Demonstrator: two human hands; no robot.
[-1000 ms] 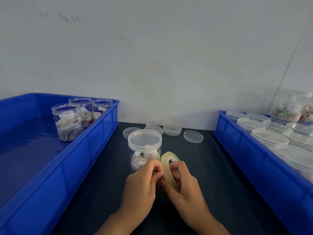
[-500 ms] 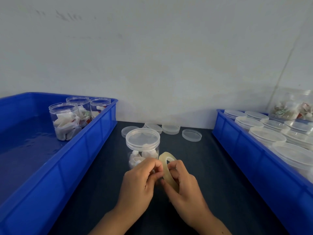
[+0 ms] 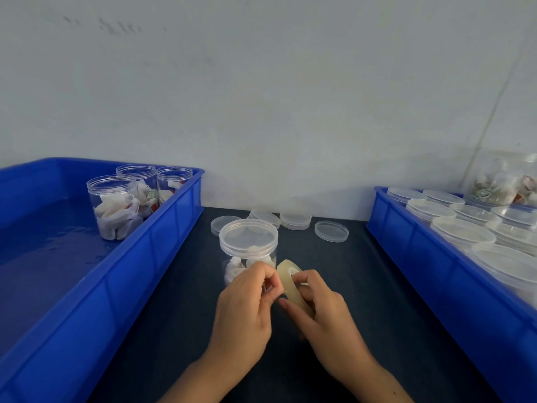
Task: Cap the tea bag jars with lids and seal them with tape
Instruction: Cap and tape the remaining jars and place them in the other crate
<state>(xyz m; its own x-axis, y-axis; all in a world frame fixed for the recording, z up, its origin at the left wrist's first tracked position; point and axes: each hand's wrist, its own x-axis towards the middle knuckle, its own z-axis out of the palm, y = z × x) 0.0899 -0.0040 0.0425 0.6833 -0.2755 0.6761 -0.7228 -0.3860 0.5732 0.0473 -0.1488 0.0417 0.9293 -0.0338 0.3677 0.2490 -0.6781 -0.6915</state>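
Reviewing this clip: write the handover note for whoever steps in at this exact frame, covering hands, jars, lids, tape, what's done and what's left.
Right hand holds the tape roll on edge. Left hand pinches at the roll's rim, apparently picking up the tape end; no pulled strip is visible.
Capped jar stands on the dark table just behind the hands, lid on, no tape visible on it.
Three open jars of tea bags wait in the left blue bin. Loose lids lie at the table's back. Right blue bin holds lidded jars; whether they are taped cannot be told.
Left: tape this jar, then cap and tape the three.
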